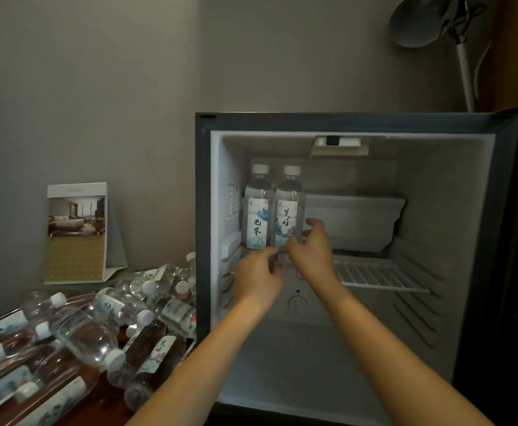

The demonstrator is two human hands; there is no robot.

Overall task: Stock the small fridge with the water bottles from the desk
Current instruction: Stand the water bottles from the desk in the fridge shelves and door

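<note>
2 water bottles stand upright at the far left of the wire shelf [380, 273] in the open fridge [473, 179], the left bottle [257, 207] touching the right bottle [288, 207]. The right hand [311, 250] curls thumb and fingers round the right bottle's lower label. The left hand [259, 272] sits at that bottle's base with fingers curled; cannot tell if it grips. A pile of bottles [82, 330] lies on the desk [98, 407]. Judged full: moderately heavy, with thin walls that dent and a slick label, tippy on wire bars. Best gripped mid-body and set base flat
</note>
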